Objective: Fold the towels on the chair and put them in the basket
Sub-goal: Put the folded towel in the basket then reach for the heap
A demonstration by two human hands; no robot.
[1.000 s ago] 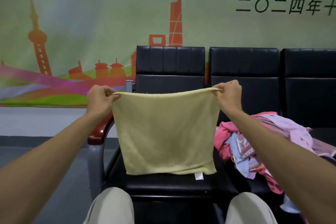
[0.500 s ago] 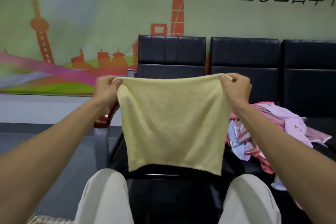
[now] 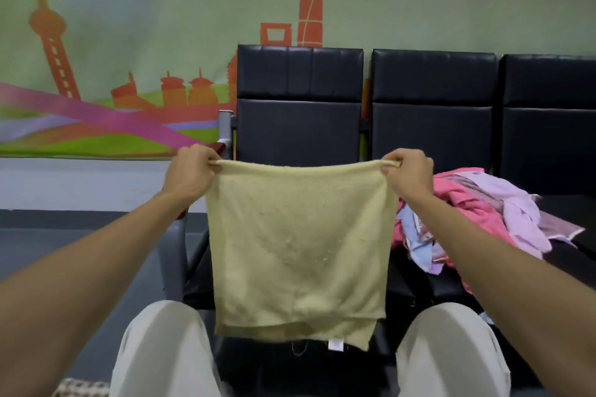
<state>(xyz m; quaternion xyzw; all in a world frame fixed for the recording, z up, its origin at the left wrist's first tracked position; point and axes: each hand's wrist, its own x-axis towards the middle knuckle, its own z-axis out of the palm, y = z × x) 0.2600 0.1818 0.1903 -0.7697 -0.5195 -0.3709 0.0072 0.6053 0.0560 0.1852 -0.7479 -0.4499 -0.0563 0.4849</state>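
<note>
From my head camera, I hold the yellow towel (image 3: pixel 296 251) up in front of the leftmost black chair (image 3: pixel 300 100). My left hand (image 3: pixel 190 171) pinches its top left corner and my right hand (image 3: pixel 408 171) pinches its top right corner, fingers curled round the cloth on both sides. The top edge runs level from one hand to the other with a slight sag, and the rest hangs straight down from my fingers, between my knees. At the bottom I see two layers, the back one lower, with a white tag (image 3: pixel 335 344) on it, so I judge it is already doubled once. Both hands are equally near. The next fold, I think, turns on that stretched edge: bringing the corners together would halve it sideways. The unfolded pile of towels (image 3: pixel 477 213) lies on the next seat, just beside my right forearm. A woven rim (image 3: pixel 80 388) shows at the lower left, perhaps the basket; I cannot tell.
</note>
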